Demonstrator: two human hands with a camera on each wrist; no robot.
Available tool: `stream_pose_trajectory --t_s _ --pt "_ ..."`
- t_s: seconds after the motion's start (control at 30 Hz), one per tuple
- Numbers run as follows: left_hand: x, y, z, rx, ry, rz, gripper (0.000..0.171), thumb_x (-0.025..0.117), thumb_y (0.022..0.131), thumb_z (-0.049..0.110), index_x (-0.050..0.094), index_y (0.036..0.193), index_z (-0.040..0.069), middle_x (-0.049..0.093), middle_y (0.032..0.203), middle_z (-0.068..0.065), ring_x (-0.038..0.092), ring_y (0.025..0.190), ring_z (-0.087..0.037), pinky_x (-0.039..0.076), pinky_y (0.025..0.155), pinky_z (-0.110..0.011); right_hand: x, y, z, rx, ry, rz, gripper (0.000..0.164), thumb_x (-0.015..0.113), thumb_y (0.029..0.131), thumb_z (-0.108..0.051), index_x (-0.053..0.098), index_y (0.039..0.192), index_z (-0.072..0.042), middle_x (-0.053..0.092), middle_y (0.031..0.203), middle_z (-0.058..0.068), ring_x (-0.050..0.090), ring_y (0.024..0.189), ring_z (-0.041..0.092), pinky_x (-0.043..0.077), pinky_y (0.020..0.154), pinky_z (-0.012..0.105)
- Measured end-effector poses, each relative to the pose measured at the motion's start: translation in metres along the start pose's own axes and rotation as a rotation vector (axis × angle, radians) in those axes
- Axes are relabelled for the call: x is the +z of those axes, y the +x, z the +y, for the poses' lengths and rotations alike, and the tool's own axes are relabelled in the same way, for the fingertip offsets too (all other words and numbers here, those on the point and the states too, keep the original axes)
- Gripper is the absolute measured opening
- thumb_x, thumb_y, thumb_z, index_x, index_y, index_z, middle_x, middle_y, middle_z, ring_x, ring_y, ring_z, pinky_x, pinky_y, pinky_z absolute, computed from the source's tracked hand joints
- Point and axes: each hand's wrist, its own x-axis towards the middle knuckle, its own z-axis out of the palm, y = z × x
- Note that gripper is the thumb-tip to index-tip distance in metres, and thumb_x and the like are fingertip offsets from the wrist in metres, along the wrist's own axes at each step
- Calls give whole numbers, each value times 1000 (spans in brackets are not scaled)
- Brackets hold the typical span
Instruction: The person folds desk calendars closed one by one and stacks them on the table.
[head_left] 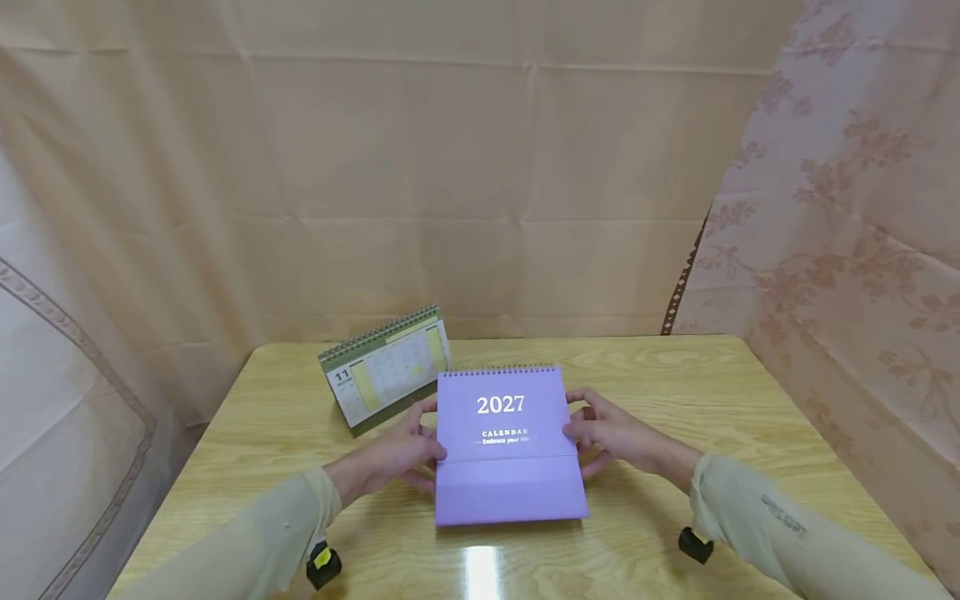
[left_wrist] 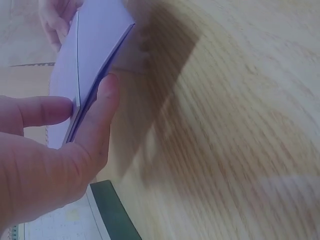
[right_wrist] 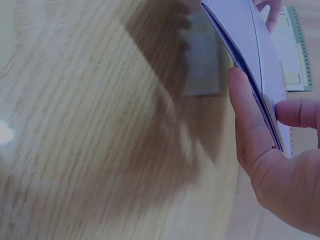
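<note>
Purple 2027 desk calendar (head_left: 510, 487) is held at the front middle of the worktop (head_left: 652, 383), between the two hands, with its wire-bound edge turned away from the wearer. It is raised off the surface: in both wrist views, its shadow is thrown on the wood, apart from its lower edge. On the cover, "2027", "CALENDAR" and a smaller line beginning "Embrace your" are printed in white, and a crosswise seam is seen below the lettering.

The left side edge is pinched by the left hand (head_left: 401, 450), with one digit pressed to the front and another laid behind the back. The right side edge is gripped in the same manner by the right hand (head_left: 611, 429).

Behind and to the left, a green spiral-bound desk calendar (head_left: 390, 367) is stood at a slant on the worktop. A month page marked "11", with yellow columns, is shown on it. Its lower right corner is hidden by the purple cover in the head view; whether the two are touching cannot be told.

Both forearms are covered by pale sleeves (head_left: 780, 517), and a small black device (head_left: 324, 567) with a yellow mark is seen under the left cuff. The background is filled by a beige curtain (head_left: 397, 167), and the right side by a floral curtain (head_left: 862, 167).
</note>
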Motion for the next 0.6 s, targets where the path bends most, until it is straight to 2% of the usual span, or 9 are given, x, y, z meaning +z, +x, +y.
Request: stream_pose_trajectory --t_s 0.3,0.6 --pt "8 0 -5 -3 12 63 76 62 88 -11 24 152 5 52 108 -20 65 90 -32 60 69 -49 4 4 8 38 -7 16 55 61 97 -7 33 145 -5 52 111 20 61 88 30 61 68 49" --pt "12 7 -9 5 13 86 74 61 86 -16 26 150 -1 54 114 -23 66 88 -32 61 67 -49 4 1 10 48 -41 15 53 60 99 -8 32 143 -2 53 109 20 62 87 29 61 67 47"
